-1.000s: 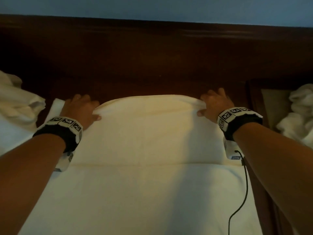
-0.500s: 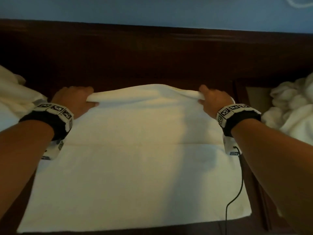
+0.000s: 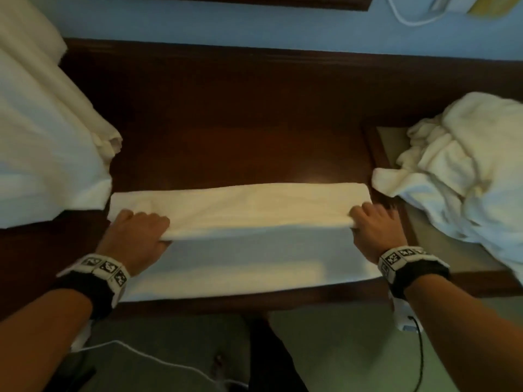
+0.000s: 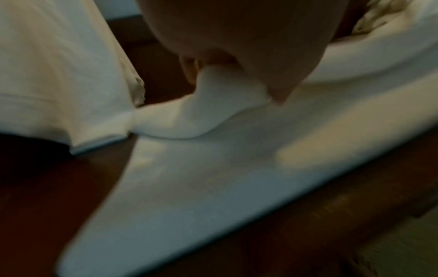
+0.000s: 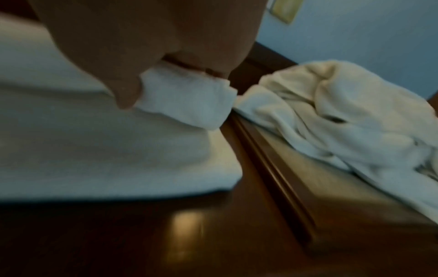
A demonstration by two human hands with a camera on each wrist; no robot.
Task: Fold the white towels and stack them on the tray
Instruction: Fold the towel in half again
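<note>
A white towel (image 3: 249, 210) lies across the dark wooden table (image 3: 226, 123), its far part doubled back over the near part. My left hand (image 3: 141, 230) pinches the left end of the folded layer (image 4: 213, 97), thumb under it. My right hand (image 3: 370, 222) pinches the right end (image 5: 187, 101) the same way. The near flat layer (image 3: 240, 267) reaches the table's front edge. A wooden tray (image 3: 393, 148) stands at the right with a crumpled heap of white towels (image 3: 464, 171) on it.
A pile of white cloth (image 3: 42, 137) covers the table's left end and touches the towel's corner. A blue wall (image 3: 254, 24) runs behind the table. Cables (image 3: 158, 360) hang from my wrists over the floor.
Both hands have pulled the towel's far edge toward me over the near part, so the fold line now lies across the middle. The camera has tipped down and shows the table's front edge.
</note>
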